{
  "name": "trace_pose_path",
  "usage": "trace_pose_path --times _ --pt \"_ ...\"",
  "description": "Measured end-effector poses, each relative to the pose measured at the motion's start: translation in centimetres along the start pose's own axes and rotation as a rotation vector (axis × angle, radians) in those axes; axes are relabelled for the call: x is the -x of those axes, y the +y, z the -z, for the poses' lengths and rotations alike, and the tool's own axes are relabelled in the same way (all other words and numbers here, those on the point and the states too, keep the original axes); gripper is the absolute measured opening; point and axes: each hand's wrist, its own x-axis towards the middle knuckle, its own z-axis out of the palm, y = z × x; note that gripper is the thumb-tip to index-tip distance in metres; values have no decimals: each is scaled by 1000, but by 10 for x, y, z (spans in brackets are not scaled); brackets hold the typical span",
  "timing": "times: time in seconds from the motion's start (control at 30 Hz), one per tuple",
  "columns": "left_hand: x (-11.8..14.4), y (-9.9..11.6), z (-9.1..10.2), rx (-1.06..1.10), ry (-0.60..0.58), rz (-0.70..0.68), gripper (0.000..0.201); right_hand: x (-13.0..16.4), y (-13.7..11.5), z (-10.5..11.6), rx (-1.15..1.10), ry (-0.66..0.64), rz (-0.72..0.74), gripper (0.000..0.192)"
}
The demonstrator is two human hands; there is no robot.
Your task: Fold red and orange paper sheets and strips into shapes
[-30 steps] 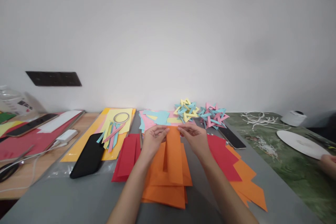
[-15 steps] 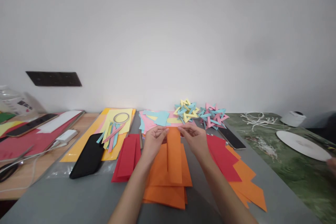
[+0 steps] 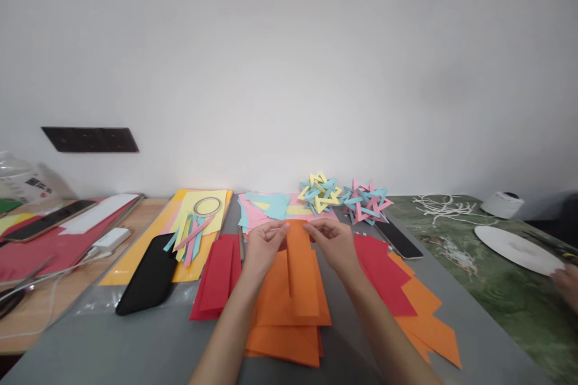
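A folded strip of orange paper is pinched at its far end between my two hands. My left hand grips the far left corner with thumb and finger, and my right hand grips the far right corner. Beneath the strip lies a stack of orange paper sheets. Folded red papers lie just left of my left forearm. To the right of my right forearm are red paper pieces and pointed orange paper pieces.
Two folded paper stars stand at the back by the wall. A black phone case and coloured paper strips are on the left; a phone lies right. Another person's hand touches a white disc at far right.
My hands keep hold of the orange strip, and its near end has swung slightly right. The other person's hand has come further into view at the right, onto the disc. The view has shifted slightly.
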Motion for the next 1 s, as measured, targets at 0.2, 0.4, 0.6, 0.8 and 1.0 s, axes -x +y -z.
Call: trace_pose_path --times 0.2,0.4,0.6,0.8,1.0 --pt "0 -1 3 -59 -106 -8 21 -1 4 0 33 41 9 15" --pt "-5 -3 7 -46 -3 -46 26 -2 3 0 -12 -115 -114 20" --pt "-7 -6 8 -46 -36 -18 29 0 2 0 66 -105 -58 25" --pt "-5 -4 9 -145 -66 -1 27 1 6 -1 158 -77 -25 26" --pt "-8 -7 9 -163 18 -32 26 2 4 -2 165 -73 -34 22"
